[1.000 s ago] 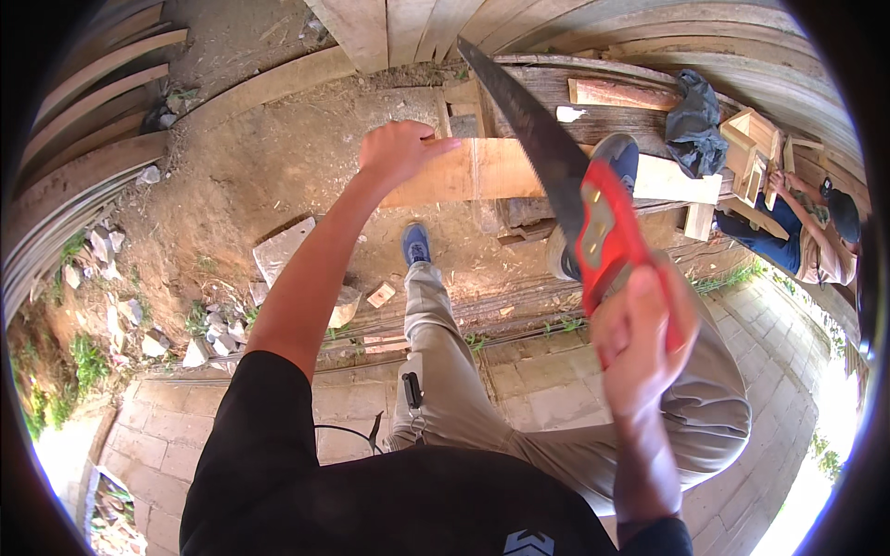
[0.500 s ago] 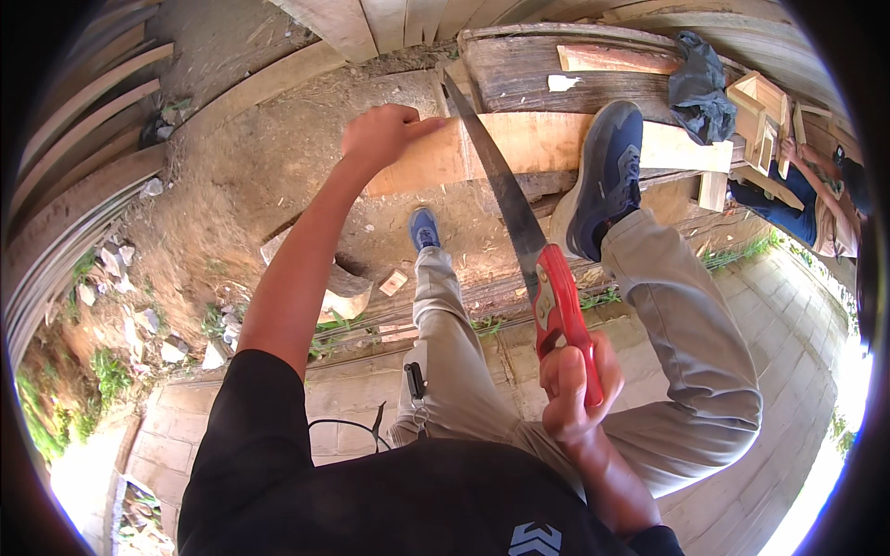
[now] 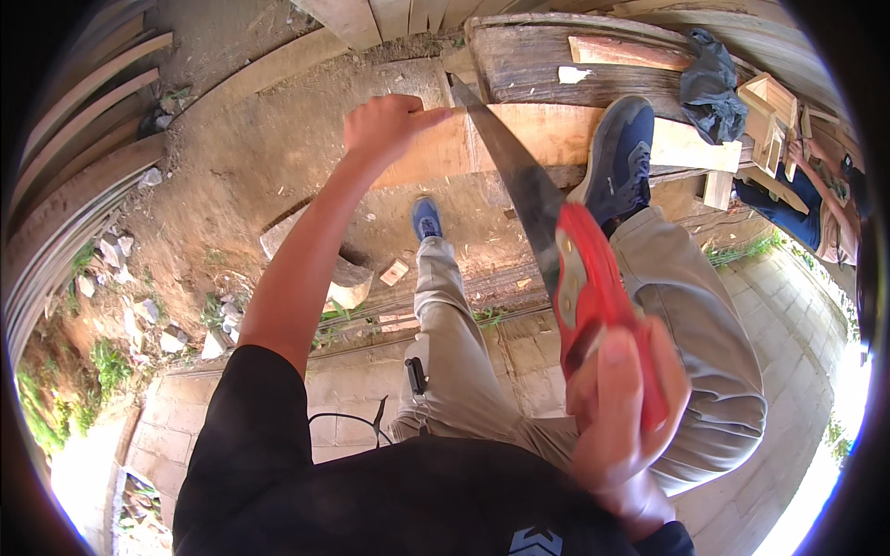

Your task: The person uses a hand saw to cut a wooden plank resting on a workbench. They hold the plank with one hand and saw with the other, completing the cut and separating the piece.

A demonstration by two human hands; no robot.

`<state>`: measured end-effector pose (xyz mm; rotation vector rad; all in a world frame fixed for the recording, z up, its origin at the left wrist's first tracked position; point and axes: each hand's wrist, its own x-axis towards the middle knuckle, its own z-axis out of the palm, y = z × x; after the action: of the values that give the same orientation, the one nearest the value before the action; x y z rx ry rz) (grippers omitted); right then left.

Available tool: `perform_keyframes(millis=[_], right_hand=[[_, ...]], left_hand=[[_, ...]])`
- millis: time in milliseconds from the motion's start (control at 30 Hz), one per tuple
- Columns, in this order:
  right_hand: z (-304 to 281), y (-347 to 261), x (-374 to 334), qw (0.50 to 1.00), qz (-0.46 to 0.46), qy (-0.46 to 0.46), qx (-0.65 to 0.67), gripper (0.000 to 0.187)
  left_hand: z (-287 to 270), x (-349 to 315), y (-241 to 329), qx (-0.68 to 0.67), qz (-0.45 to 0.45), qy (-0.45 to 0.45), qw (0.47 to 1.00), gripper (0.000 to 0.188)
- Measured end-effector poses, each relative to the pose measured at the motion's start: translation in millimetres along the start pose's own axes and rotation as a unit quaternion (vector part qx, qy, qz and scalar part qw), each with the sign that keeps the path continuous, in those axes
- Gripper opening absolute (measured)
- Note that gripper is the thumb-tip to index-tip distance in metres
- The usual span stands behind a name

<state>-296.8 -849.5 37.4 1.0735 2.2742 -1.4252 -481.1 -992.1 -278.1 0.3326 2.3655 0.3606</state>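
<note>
My right hand point(image 3: 626, 408) is wrapped round the red handle of a hand saw point(image 3: 519, 181), slightly blurred by motion. The saw's long blade slants up and left across a pale wooden board point(image 3: 547, 134), its tip beyond the board's far edge. At the board's left part, my left hand point(image 3: 382, 128) grips it, thumb stretched along the wood toward the blade; its other fingers are partly hidden. My blue shoe point(image 3: 621, 153) presses on the board to the right of the blade. Further right the board rests over dark, weathered timber.
Thick old planks point(image 3: 528, 79) lie behind the board, with a dark plastic bag point(image 3: 712, 88) on them. At far right a person point(image 3: 830, 199) handles a small wooden frame point(image 3: 768, 116). Stacked boards point(image 3: 79, 120) line the left; stones and offcuts lie on the dirt.
My right hand has drawn the saw handle up and to the right, closer to the camera, and the blade has shifted with it. My left hand stays on the board.
</note>
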Motion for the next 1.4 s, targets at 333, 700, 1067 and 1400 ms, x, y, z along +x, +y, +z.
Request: perform_keyframes(millis=[333,700,1067,1400], right_hand=[[86,24,116,0.996,-0.043,0.046,0.060,0.033],[115,131,69,0.975,-0.188,0.094,0.066,0.017],[74,-1,149,0.996,-0.073,0.043,0.000,0.034],[99,72,81,0.986,-0.093,0.097,0.097,0.026]], left_hand=[[-3,0,4,-0.002,0.030,-0.018,0.999,0.068],[-12,7,8,-0.015,0.036,-0.015,0.999,0.064],[-15,7,6,0.003,0.021,-0.023,1.000,0.068],[-25,-7,16,-0.009,0.025,-0.025,0.999,0.062]])
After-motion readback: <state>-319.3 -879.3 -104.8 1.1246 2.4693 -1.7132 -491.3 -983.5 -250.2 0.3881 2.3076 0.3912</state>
